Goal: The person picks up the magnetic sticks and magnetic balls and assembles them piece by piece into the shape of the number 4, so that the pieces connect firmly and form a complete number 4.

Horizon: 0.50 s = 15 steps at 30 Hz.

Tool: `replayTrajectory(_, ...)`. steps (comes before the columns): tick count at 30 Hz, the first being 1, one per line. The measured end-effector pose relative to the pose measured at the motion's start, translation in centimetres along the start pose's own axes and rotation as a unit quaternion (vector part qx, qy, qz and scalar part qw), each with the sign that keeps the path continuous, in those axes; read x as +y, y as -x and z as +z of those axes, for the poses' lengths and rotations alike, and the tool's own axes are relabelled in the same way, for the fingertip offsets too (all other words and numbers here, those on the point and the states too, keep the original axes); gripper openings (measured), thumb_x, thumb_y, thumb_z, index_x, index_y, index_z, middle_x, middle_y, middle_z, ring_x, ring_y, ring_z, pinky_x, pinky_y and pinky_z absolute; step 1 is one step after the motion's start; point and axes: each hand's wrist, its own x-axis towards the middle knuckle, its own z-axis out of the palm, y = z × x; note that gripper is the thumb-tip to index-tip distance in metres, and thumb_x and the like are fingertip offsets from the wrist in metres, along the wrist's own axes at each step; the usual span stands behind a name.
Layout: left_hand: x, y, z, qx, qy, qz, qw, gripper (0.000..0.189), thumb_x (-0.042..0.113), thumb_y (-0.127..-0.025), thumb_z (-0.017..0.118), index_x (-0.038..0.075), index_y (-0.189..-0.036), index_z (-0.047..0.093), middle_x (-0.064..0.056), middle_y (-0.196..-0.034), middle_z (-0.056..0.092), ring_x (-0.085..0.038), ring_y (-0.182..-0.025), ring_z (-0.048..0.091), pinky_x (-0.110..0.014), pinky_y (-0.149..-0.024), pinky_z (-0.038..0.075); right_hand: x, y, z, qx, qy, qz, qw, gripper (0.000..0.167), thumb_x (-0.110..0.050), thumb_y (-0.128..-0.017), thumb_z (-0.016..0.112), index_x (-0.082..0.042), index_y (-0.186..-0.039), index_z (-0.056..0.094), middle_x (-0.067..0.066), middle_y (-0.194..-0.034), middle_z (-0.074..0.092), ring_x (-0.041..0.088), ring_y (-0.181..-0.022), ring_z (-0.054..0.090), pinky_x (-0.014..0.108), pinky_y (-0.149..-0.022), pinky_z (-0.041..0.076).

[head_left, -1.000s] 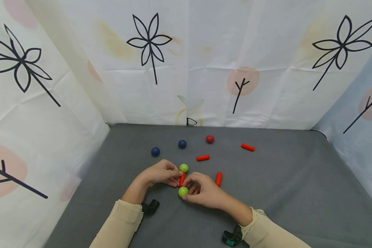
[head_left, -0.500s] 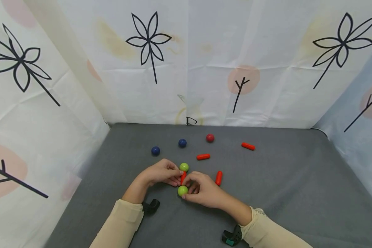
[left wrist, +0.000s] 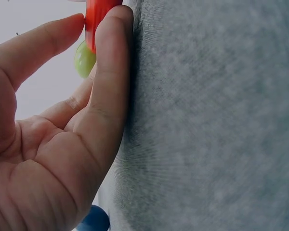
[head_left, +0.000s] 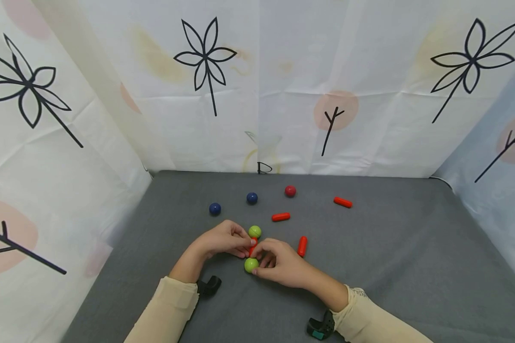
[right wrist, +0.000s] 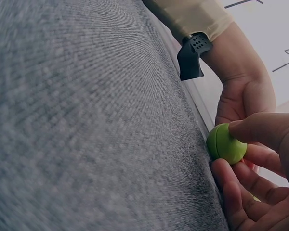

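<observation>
My left hand (head_left: 223,239) pinches a short red rod (head_left: 252,249) between its fingertips, low over the grey cloth. At the rod's far end sits a green ball (head_left: 255,232), which the left wrist view shows just past the fingers (left wrist: 111,72). From the right, my right hand (head_left: 283,267) grips a second green ball (right wrist: 226,144), its thumb on one side and fingers on the other. This ball is right at the rod's near end, and a thin groove runs round it. The right fingers partly cover the rod in the head view.
Two blue balls (head_left: 215,208) and a red ball (head_left: 290,191) lie farther back on the grey cloth (head_left: 395,257). Loose red rods lie behind the hands (head_left: 281,216), beside the right hand (head_left: 302,246) and at back right (head_left: 343,202). Patterned curtains (head_left: 274,71) stand behind.
The nearer green ball has shifted slightly left in the right hand's grip. The red rod has tilted a little between the left fingers. Both hands otherwise stay in place.
</observation>
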Motion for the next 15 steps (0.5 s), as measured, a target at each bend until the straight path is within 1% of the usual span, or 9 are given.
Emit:
replayTrajectory(5,-0.15,0.05,0.08,0.000,-0.002,0.007,1.0000,0.020,0.012,-0.098,0.074,-0.006,-0.106,0.077,-0.010,-0.090,0.079,-0.015,-0.078,0.076,-0.033,-0.077,0.067,0.01,0.03,-0.01,-0.006,-0.004,-0.001,1.0000,0.023,-0.016,-0.095,0.083,-0.011,-0.114,0.072,0.010,-0.110,0.067,0.012,-0.088,0.074,0.026,-0.077,0.063)
replayTrajectory(10,-0.14,0.07,0.11,0.003,-0.008,0.003,1.0000,0.020,0.013,-0.098,0.074,-0.006,-0.106,0.077,-0.010,-0.086,0.078,-0.015,-0.077,0.075,-0.034,-0.077,0.067,-0.10,0.02,-0.25,-0.013,-0.003,0.001,0.9999,0.022,-0.017,-0.096,0.081,-0.012,-0.115,0.072,0.008,-0.112,0.067,0.012,-0.089,0.074,0.026,-0.078,0.063)
replayTrajectory(15,-0.01,0.03,0.11,0.008,-0.012,-0.001,0.9999,0.020,0.013,-0.098,0.074,-0.005,-0.106,0.077,-0.010,-0.087,0.078,-0.015,-0.077,0.075,-0.034,-0.077,0.067,-0.23,0.05,-0.96,-0.019,0.001,-0.001,0.9998,0.022,-0.018,-0.097,0.081,-0.014,-0.117,0.073,0.005,-0.114,0.069,0.013,-0.092,0.073,0.027,-0.080,0.063)
